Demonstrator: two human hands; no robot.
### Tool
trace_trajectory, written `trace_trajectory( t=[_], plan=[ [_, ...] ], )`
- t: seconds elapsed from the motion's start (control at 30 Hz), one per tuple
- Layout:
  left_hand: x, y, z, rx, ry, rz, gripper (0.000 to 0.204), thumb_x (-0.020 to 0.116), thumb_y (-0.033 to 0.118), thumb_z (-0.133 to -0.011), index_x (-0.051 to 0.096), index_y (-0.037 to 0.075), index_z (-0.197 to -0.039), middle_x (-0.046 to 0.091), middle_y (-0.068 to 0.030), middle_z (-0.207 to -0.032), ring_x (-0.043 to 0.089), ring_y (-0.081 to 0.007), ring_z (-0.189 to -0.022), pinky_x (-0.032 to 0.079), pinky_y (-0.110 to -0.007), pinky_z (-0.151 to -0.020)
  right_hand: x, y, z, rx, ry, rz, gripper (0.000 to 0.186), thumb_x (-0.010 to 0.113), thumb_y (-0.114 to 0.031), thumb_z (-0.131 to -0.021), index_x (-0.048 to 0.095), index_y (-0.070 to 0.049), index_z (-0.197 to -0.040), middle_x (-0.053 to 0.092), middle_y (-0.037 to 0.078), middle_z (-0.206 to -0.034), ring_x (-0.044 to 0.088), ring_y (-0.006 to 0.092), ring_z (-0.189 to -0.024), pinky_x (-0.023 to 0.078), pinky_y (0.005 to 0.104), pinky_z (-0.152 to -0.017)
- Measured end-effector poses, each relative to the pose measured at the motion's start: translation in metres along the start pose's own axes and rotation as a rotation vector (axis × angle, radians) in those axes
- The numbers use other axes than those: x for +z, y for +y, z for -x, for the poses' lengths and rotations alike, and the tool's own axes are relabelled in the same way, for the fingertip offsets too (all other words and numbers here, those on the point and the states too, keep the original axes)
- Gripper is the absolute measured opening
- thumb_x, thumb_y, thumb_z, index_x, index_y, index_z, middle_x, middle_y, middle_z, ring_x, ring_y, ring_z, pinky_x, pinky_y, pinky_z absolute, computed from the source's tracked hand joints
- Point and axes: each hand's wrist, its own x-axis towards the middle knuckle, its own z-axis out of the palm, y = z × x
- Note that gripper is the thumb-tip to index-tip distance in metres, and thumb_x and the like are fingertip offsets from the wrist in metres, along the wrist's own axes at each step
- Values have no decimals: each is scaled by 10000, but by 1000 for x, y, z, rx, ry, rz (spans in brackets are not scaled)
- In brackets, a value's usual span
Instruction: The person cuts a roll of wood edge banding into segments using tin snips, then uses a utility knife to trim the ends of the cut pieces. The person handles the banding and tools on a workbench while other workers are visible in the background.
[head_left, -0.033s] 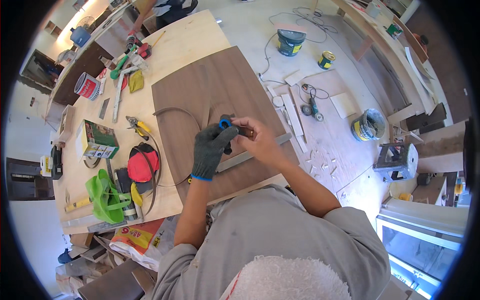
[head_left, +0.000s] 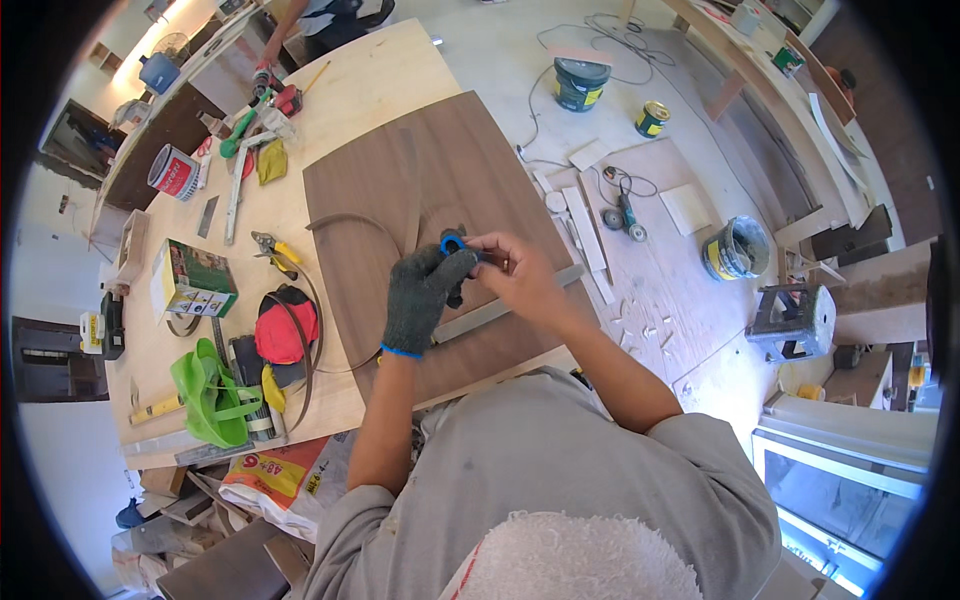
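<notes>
My left hand [head_left: 414, 300] wears a dark grey knit glove with a blue cuff edge. Its fingers are closed round a bunched dark glove [head_left: 453, 262], whose blue rim shows between my hands. Bare, my right hand [head_left: 515, 275] pinches the edge of that same glove from the right; its fingertips are partly hidden. Both hands are above a dark brown wood-grain panel [head_left: 350, 180]. A grey strip [head_left: 500, 306] lies across the panel below my hands, and a thin curved brown edging strip [head_left: 355, 221] runs to their left.
On the pale worktable [head_left: 390, 65] at left lie yellow-handled snips [head_left: 278, 255], a green bag [head_left: 210, 390], a red-and-black cap [head_left: 285, 325], a box [head_left: 197, 280] and a paint tub [head_left: 175, 172]. An angle grinder [head_left: 628, 215], buckets [head_left: 735, 250] and offcuts are on the floor at right. A co-worker's arm [head_left: 285, 30] reaches in at upper left.
My right fingers have shifted slightly on the bunched glove, and my left hand has tilted a little. The co-worker's arm at the upper left reaches a bit farther toward the tools.
</notes>
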Motion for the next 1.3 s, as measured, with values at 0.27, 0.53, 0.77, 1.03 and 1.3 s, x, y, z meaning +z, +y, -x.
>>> trace_trajectory(
  t=[0.27, 0.53, 0.77, 1.03, 1.3],
  plan=[
    [-12, 59, -25, 151, -69, -269, 308, 694, 301, -895, 690, 11, -792, 614, -63, -607, 603, -122, -605, 501, -309, -601, -13, -40, -33, 11, 260, 76, 176, 556, -110, -998, 608, 2, -1123, 678, 48, -990, 639, 107, -919, 518, 273, -857],
    [45, -44, -24, 557, -186, -661, 240, 663, 315, -880, 694, 90, -958, 676, -186, -888, 653, -384, -819, 514, -467, -716, -56, 2, 46, 177, 199, 253, 219, 513, -75, -1004, 614, 38, -1163, 660, 66, -1033, 620, 125, -948, 502, 279, -872],
    [62, -115, 7, 490, -167, -776, 209, 607, 284, -899, 682, 99, -958, 681, -177, -902, 664, -381, -794, 527, -478, -710, -51, 93, 98, 251, 174, 399, 250, 489, -22, -962, 614, 35, -1171, 651, 111, -1127, 625, 236, -1052, 513, 367, -933],
    [49, -103, -17, 471, -423, -1198, 165, 591, 156, -876, 683, 61, -974, 665, -182, -950, 699, -365, -795, 563, -486, -688, -39, 44, 86, -396, -346, 1611, 178, 588, -105, -797, 702, -7, -892, 682, 181, -1030, 637, 352, -945, 498, 423, -907],
    [51, -4, -40, 854, -123, -818, 228, 588, 234, -898, 666, 58, -1021, 677, -166, -1030, 652, -379, -955, 531, -479, -791, -63, 43, 30, 69, 60, 649, 334, 540, -292, -988, 635, -65, -1214, 643, 59, -1148, 638, 235, -976, 493, 403, -936]
  ],
)
